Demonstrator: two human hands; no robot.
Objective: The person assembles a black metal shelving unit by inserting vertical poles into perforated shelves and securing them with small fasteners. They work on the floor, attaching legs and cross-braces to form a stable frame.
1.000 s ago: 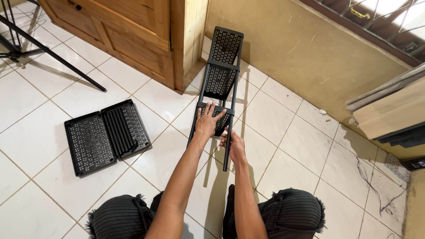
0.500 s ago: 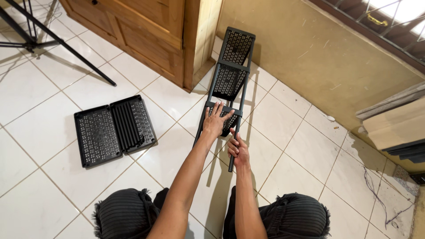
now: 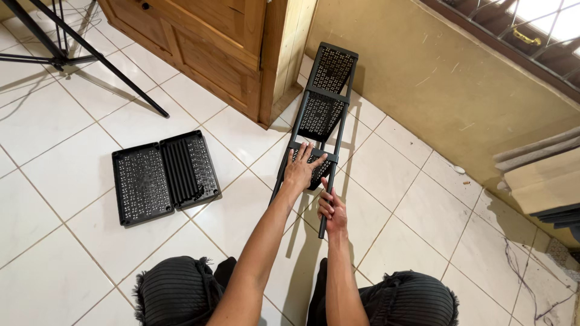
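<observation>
Head view shows a black shelf rack (image 3: 320,108) lying on the white tiled floor (image 3: 72,157), its long axis running away from the person toward the wooden door (image 3: 205,48) and wall. The left hand (image 3: 300,169) lies flat, fingers spread, on the nearest perforated shelf — pressing, not gripping. The right hand (image 3: 332,208) is wrapped closed around the rack's right-side post (image 3: 331,181), just below that shelf and nearer the body. Two spare black shelf panels (image 3: 160,175) lie well apart on the left — beyond the left arm's side.
</observation>
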